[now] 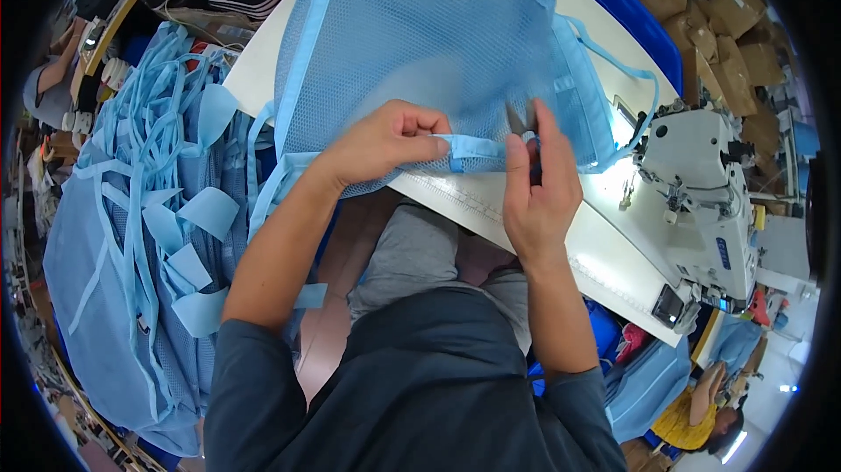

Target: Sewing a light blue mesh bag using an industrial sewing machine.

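A light blue mesh bag [420,34] with plain blue binding lies spread over the white table. My left hand [390,143] is closed, pinching the bound edge [477,147] of the bag between thumb and fingers. At the other end of that edge, my right hand [545,187] grips small thread snips [519,119]. Their dark blades point away from me, over the mesh, and are slightly blurred. The palm and fingers hide most of their handle. From the bag's right side a loose blue strap [635,73] curves across the table.
A white sewing machine [696,174] stands on the table [596,248] to the right, its lamp lit. Left of me hangs a big heap of blue mesh pieces and straps [166,253]. Cardboard boxes [731,7] fill the far right. A person in yellow [688,411] sits at lower right.
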Tool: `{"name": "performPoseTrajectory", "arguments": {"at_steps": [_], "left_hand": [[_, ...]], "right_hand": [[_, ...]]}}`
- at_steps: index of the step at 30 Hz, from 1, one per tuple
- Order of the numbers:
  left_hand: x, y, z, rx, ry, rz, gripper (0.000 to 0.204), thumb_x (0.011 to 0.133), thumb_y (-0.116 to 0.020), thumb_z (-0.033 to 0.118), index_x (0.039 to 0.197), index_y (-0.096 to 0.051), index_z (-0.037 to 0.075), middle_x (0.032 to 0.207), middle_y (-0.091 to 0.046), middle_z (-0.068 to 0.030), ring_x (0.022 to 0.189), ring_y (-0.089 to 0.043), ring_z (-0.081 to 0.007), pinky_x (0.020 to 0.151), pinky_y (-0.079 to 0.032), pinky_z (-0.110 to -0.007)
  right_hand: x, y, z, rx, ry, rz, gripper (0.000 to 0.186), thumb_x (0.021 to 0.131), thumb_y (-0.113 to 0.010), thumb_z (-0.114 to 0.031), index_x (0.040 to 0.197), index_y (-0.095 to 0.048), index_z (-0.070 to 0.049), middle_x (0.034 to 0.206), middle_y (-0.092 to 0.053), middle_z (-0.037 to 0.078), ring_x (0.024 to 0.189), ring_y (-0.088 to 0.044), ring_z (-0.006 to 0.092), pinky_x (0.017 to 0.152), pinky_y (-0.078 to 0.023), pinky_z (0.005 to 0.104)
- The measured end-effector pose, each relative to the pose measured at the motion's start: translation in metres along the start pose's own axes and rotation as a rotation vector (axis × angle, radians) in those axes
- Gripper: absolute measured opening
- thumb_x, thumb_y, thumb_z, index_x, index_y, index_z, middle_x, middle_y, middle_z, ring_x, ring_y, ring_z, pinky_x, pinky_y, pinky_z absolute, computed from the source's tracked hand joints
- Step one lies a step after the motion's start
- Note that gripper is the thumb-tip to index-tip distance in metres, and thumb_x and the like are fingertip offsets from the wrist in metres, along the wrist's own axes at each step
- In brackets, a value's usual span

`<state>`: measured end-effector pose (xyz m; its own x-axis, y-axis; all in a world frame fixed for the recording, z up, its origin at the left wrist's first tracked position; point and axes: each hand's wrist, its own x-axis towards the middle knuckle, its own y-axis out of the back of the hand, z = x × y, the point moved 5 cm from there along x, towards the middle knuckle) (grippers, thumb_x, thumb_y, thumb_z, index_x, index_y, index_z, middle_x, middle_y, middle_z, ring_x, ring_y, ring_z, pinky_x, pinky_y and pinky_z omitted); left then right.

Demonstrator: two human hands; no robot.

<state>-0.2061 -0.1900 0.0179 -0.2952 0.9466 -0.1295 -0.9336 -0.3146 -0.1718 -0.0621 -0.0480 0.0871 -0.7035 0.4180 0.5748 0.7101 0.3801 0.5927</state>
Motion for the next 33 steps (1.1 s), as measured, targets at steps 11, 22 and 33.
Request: {"name": "performPoseTrajectory", "arguments": {"at_steps": [11,22,33], "left_hand": [[0.000,0.003,0.003,-0.043,0.001,0.036,0.017,0.098,-0.068,0.019,0.098,-0.073,0.003,0.082,-0.064,0.0063,0.076,-0.053,-0.0009,0.069,-0.041,-0.020],[-0.002,-0.001,0.009,-0.072,-0.020,0.025,0.014,0.097,-0.071,0.014,0.102,-0.073,0.002,0.090,-0.069,0.0036,0.081,-0.059,-0.0020,0.074,-0.046,-0.021],[-0.002,0.001,0.005,-0.045,0.004,0.040,0.016,0.096,-0.071,0.016,0.103,-0.074,0.001,0.090,-0.070,0.0029,0.082,-0.061,-0.0029,0.077,-0.047,-0.021]], "right_hand": [[-0.016,0.008,-0.007,0.098,-0.183,-0.373,0.039,0.090,-0.080,-0.014,0.128,-0.074,-0.006,0.082,-0.064,0.007,0.066,-0.062,0.0189,0.057,-0.050,0.0330],[-0.022,-0.001,-0.005,0.085,-0.152,-0.343,0.041,0.092,-0.079,-0.016,0.131,-0.072,-0.006,0.087,-0.065,0.008,0.069,-0.067,0.0212,0.060,-0.054,0.0355],[-0.025,0.013,0.004,0.092,-0.231,-0.264,0.045,0.092,-0.080,-0.013,0.135,-0.069,-0.004,0.088,-0.061,0.008,0.070,-0.061,0.0201,0.061,-0.051,0.0332]]}}
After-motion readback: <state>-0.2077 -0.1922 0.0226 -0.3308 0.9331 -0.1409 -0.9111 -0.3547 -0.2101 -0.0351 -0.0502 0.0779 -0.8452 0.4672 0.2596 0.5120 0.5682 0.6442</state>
